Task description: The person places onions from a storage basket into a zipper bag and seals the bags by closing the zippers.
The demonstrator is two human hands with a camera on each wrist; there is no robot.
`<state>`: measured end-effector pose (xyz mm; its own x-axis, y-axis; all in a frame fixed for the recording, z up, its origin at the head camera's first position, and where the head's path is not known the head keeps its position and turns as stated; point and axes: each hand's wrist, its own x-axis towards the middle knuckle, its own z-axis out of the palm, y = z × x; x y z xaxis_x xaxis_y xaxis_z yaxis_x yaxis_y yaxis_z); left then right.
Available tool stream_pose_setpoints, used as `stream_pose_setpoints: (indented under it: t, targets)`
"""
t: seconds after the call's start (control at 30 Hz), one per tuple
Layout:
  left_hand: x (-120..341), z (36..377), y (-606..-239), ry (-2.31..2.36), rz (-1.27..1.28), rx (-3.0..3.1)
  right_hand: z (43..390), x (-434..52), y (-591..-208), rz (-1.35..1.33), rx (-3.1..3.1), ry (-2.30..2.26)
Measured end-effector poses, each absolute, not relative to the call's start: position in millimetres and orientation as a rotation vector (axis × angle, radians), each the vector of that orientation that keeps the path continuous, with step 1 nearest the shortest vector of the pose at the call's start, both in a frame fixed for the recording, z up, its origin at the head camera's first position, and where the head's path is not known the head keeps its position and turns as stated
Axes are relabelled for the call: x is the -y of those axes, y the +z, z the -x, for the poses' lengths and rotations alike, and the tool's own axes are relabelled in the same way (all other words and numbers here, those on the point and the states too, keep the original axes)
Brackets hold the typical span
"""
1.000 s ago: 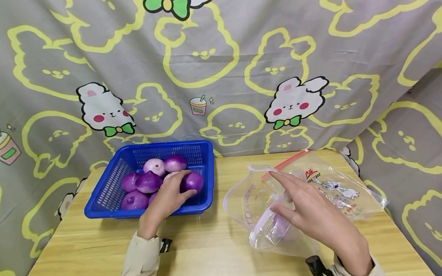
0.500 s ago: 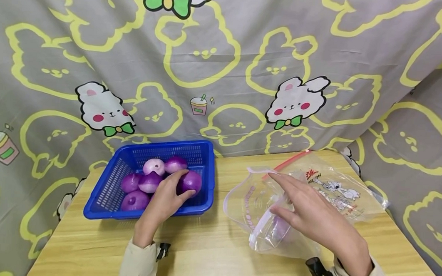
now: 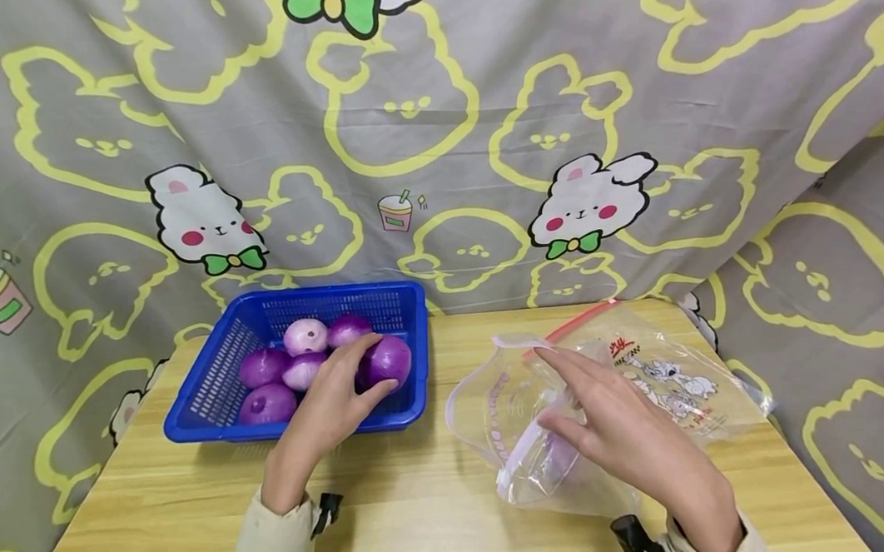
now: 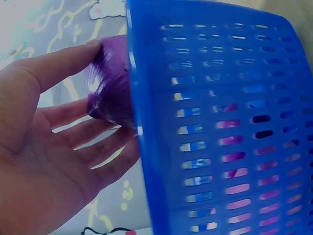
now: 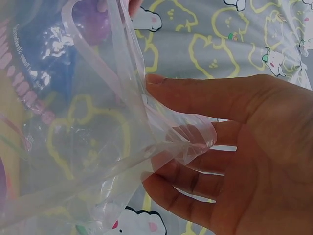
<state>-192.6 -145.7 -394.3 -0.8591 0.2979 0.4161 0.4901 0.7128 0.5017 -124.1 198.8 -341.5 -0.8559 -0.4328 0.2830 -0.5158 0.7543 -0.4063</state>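
Note:
My left hand [image 3: 331, 391] grips a purple onion [image 3: 388, 362] at the right end of a blue plastic basket [image 3: 209, 430]. In the left wrist view, the thumb and fingers hold that onion [image 4: 110, 81] just above the basket's rim. Several other purple onions [image 3: 268, 404] lie in the basket. On the right, my right hand [image 3: 629, 419] spreads its thumb and fingers at the mouth of a clear zip bag [image 3: 481, 395] with a lilac edge. The right wrist view shows the bag's plastic [image 5: 195, 142] over the index finger. A purple onion [image 3: 558, 457] shows dimly through the bag.
Another clear bag [image 3: 677, 380] with a red zip strip and printed cartoon animals lies behind the right hand. Everything stands on a wood-grain table [image 3: 415, 508]. A grey patterned curtain [image 3: 449, 143] hangs along the table's back and sides.
The onion in my left hand has come up slightly from the others, and onions beside it have shifted. The right hand and the bag have hardly moved.

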Motion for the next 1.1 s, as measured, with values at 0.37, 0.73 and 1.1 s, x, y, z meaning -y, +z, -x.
stream_pose_setpoints:
  t: [0.37,0.73,1.1]
  targets:
    - [135.1,181.7,-379.7,-0.884,0.677,2.556,121.8,-198.3,-340.4,-0.755,2.783,0.734]
    - [125.8,164.6,-370.7,-0.831,0.739,2.494,121.0,-197.5,-343.9,-0.750,2.774,0.725]
    - [115.2,147.5,-355.4,-0.835,0.803,2.494,121.8,-195.7,-341.0,-0.756,2.754,0.720]
